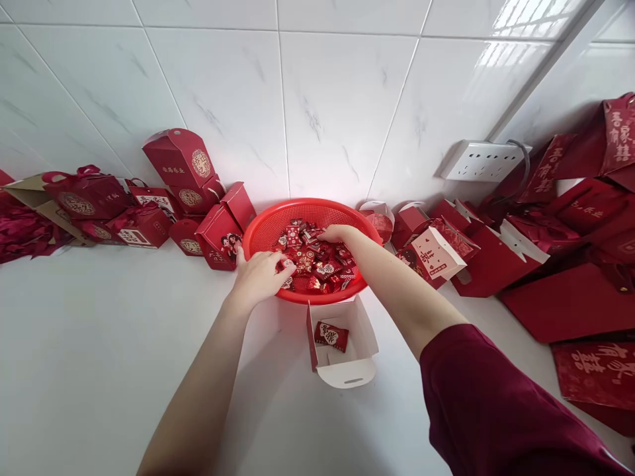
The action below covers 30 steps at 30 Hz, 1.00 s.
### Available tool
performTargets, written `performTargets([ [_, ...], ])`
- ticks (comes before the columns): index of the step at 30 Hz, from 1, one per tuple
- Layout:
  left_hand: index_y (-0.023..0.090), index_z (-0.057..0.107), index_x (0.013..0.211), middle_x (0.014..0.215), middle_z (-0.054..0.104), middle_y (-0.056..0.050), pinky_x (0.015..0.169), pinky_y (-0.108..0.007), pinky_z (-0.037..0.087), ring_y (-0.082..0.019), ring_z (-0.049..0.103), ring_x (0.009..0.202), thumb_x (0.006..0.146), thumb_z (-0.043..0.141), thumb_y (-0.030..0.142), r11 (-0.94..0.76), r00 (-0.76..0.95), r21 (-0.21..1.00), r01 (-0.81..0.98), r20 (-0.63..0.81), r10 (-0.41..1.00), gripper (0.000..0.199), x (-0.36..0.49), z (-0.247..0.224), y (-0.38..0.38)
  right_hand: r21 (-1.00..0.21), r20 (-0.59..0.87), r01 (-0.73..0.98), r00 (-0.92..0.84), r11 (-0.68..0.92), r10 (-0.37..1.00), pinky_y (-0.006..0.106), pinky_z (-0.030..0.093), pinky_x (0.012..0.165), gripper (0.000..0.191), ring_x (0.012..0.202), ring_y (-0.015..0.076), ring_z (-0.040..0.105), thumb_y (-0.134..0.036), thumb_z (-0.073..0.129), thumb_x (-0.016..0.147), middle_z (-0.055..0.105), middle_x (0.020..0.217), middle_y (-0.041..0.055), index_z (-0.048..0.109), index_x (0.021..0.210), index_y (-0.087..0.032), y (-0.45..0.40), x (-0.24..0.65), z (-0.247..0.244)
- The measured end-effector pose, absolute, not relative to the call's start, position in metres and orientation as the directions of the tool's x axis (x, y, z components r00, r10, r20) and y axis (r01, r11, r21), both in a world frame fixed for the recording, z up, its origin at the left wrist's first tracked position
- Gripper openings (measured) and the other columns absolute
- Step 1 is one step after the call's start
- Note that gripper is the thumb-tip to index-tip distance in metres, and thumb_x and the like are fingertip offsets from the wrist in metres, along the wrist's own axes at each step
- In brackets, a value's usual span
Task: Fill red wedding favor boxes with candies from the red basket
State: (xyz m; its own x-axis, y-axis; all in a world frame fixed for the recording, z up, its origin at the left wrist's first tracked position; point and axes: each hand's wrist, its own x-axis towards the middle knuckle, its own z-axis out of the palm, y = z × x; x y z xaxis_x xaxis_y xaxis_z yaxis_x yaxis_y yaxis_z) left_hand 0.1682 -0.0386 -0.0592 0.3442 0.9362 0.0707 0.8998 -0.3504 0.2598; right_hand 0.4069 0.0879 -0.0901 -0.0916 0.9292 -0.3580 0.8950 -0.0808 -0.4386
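Note:
A red plastic basket point(262, 228) with perforated sides holds a heap of small red wrapped candies point(305, 261). My left hand point(260, 274) is over the basket's left rim, its fingers apart and the tips at the candies. From the right, my right hand point(338, 235) reaches into the basket; its fingertips are at the candies and partly hidden, so any hold cannot be made out. In front of the basket stands an open box point(364, 327), white inside and red outside, with its flap folded toward me. One red candy packet point(331, 336) lies inside it.
Several red gift boxes point(183, 158) stand stacked along the wall at left. More boxes point(439, 254) and bags point(595, 370) crowd the right side. A white power strip point(483, 160) with a cable leans on the tiled wall point(337, 99). Red ribbon point(27, 225) lies far left.

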Motion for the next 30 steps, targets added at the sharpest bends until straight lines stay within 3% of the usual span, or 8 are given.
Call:
performTargets([
  [3, 0.028, 0.072, 0.102, 0.104, 0.075, -0.004, 0.117, -0.069, -0.005, -0.029, 0.064, 0.109, 0.096, 0.041, 0.052, -0.34, 0.338, 0.223, 0.914, 0.049, 0.94, 0.04, 0.17, -0.056, -0.042, -0.552, -0.387, 0.831, -0.183, -0.067, 0.904, 0.04, 0.057, 0.085, 0.031, 0.098, 0.0198, 0.066, -0.04, 0.059, 0.098, 0.066, 0.116, 0.0084, 0.063, 0.118, -0.016, 0.09, 0.409, -0.087],
  [6, 0.026, 0.072, 0.103, 0.103, 0.076, -0.005, 0.118, -0.067, -0.004, -0.029, 0.065, 0.107, 0.095, 0.042, 0.053, -0.331, 0.33, 0.201, 0.922, 0.04, 0.943, 0.041, 0.17, -0.056, -0.041, -0.666, -0.324, 0.746, -0.282, -0.006, 0.903, 0.038, 0.058, 0.083, 0.032, 0.096, 0.0189, 0.067, -0.04, 0.057, 0.099, 0.067, 0.114, 0.0084, 0.063, 0.118, -0.015, 0.092, 0.408, -0.083],
  [9, 0.027, 0.071, 0.108, 0.106, 0.076, -0.006, 0.118, -0.066, -0.001, -0.029, 0.066, 0.108, 0.095, 0.042, 0.053, -0.326, 0.325, 0.198, 0.924, 0.036, 0.945, 0.042, 0.17, -0.057, -0.04, -0.694, -0.256, 0.719, -0.281, 0.026, 0.925, 0.039, 0.058, 0.084, 0.033, 0.098, 0.0196, 0.066, -0.038, 0.058, 0.098, 0.065, 0.118, 0.0093, 0.061, 0.122, -0.015, 0.095, 0.404, -0.086],
  [14, 0.027, 0.07, 0.109, 0.104, 0.077, -0.006, 0.118, -0.065, 0.004, -0.028, 0.066, 0.106, 0.095, 0.041, 0.053, -0.324, 0.324, 0.187, 0.927, 0.036, 0.946, 0.041, 0.171, -0.056, -0.042, -0.608, -0.266, 0.794, -0.229, 0.021, 0.937, 0.04, 0.057, 0.086, 0.03, 0.101, 0.0207, 0.065, -0.036, 0.06, 0.098, 0.064, 0.12, 0.0087, 0.062, 0.121, -0.016, 0.098, 0.401, -0.098],
  [18, 0.027, 0.071, 0.107, 0.103, 0.077, -0.007, 0.118, -0.066, 0.002, -0.029, 0.067, 0.105, 0.095, 0.041, 0.053, -0.334, 0.332, 0.173, 0.926, 0.042, 0.942, 0.041, 0.171, -0.055, -0.043, -0.519, -0.241, 0.853, -0.213, 0.06, 0.947, 0.043, 0.055, 0.09, 0.032, 0.107, 0.0231, 0.063, -0.036, 0.061, 0.097, 0.062, 0.125, 0.0093, 0.061, 0.123, -0.017, 0.099, 0.393, -0.101],
  [24, 0.027, 0.071, 0.106, 0.105, 0.077, -0.006, 0.119, -0.065, -0.002, -0.029, 0.067, 0.106, 0.095, 0.042, 0.052, -0.327, 0.326, 0.194, 0.925, 0.038, 0.945, 0.039, 0.171, -0.056, -0.042, -0.481, -0.197, 0.848, -0.349, 0.22, 0.916, 0.042, 0.057, 0.087, 0.033, 0.102, 0.0218, 0.065, -0.038, 0.059, 0.098, 0.064, 0.121, 0.0086, 0.061, 0.122, -0.016, 0.094, 0.375, -0.093],
  [30, 0.026, 0.072, 0.104, 0.101, 0.077, -0.006, 0.118, -0.065, -0.001, -0.029, 0.067, 0.103, 0.095, 0.043, 0.052, -0.331, 0.33, 0.186, 0.925, 0.039, 0.943, 0.04, 0.172, -0.056, -0.042, -0.343, -0.197, 0.872, -0.43, 0.349, 0.881, 0.046, 0.053, 0.095, 0.031, 0.112, 0.0235, 0.062, -0.034, 0.062, 0.096, 0.061, 0.128, 0.0097, 0.062, 0.123, -0.017, 0.083, 0.374, -0.093],
])
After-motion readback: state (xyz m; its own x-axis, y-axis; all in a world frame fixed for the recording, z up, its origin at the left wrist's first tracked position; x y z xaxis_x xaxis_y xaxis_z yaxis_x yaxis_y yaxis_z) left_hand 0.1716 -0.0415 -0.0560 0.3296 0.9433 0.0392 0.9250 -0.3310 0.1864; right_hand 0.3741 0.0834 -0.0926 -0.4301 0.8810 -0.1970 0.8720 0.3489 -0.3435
